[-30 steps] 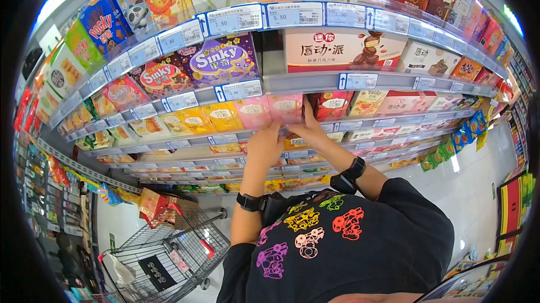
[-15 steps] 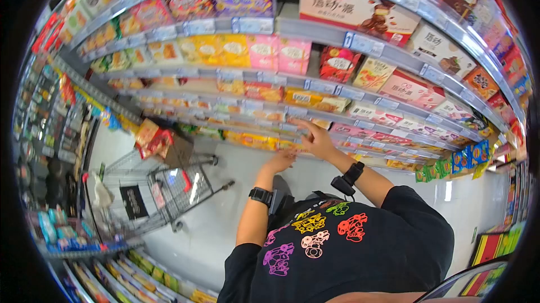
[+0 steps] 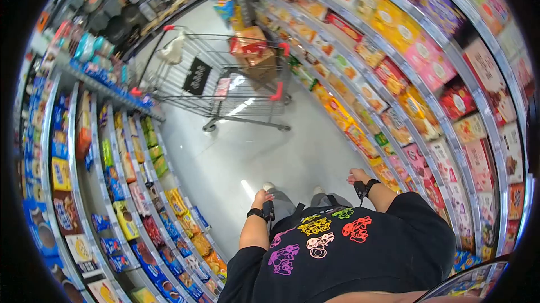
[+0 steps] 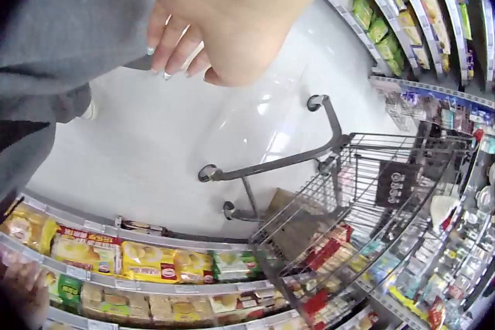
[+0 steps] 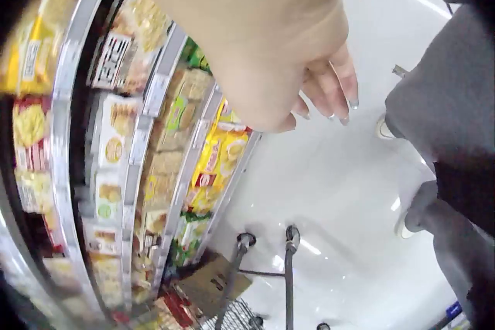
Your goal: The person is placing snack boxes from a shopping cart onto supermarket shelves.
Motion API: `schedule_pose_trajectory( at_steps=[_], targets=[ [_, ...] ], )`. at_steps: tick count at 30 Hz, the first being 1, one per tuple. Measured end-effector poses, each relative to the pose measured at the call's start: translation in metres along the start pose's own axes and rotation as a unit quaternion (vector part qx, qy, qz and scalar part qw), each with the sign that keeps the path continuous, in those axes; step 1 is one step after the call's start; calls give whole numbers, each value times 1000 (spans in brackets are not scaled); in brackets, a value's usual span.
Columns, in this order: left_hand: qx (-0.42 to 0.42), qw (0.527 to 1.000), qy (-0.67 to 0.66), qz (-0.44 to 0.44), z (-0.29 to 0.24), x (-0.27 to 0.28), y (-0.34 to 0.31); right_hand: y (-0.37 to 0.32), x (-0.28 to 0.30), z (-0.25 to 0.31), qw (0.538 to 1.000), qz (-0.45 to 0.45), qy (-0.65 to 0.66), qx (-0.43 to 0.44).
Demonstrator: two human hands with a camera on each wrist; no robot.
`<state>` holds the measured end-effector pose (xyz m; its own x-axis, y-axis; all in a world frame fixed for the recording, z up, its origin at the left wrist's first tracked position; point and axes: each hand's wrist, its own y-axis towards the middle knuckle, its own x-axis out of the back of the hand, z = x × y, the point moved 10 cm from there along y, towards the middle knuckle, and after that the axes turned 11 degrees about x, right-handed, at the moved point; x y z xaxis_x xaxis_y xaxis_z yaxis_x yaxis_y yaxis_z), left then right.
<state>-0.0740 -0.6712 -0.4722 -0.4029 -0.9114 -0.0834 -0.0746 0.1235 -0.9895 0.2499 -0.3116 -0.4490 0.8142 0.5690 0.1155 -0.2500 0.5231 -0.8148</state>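
Note:
Both hands hang at the person's sides with nothing in them. The left hand [image 3: 262, 197] is low on the left in the head view; up close in the left wrist view, the hand [image 4: 209, 36] has loosely bent fingers beside a grey trouser leg [image 4: 69, 28]. On the other side the right hand [image 3: 358, 176] hangs near the snack shelves, and the right wrist view has its fingers [image 5: 329, 90] relaxed over the floor. Ahead stands a wire shopping cart [image 3: 247, 121], apart from both hands, carrying a black panel [image 3: 197, 76] and a pink pack [image 3: 223, 86].
Shelves of boxed biscuits and snacks line the right, with pink boxes [image 3: 430, 61] among them. More shelves with blue and yellow packs [image 3: 126, 218] curve along the left. By the cart are a cardboard box [image 3: 261, 72] and a white bag [image 3: 171, 51]. Pale floor [image 3: 225, 157] lies between.
Both hands have come away from the pink boxes on the shelf and dropped to the sides. The view has swung left and down, bringing the cart to the front.

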Motion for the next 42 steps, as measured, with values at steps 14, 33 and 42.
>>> schedule_pose_trajectory(
  at_steps=[14,33,42],
  targets=[
    [-158,972,171,-27,-176,135,-138,-75,-484,247,833,312,-304,343],
    [-478,824,299,58,-590,-31,-195,80,-553,500,956,177,24,235],
    [-213,936,281,-19,-659,32,-53,145,-588,523,974,184,9,128]
  ],
)
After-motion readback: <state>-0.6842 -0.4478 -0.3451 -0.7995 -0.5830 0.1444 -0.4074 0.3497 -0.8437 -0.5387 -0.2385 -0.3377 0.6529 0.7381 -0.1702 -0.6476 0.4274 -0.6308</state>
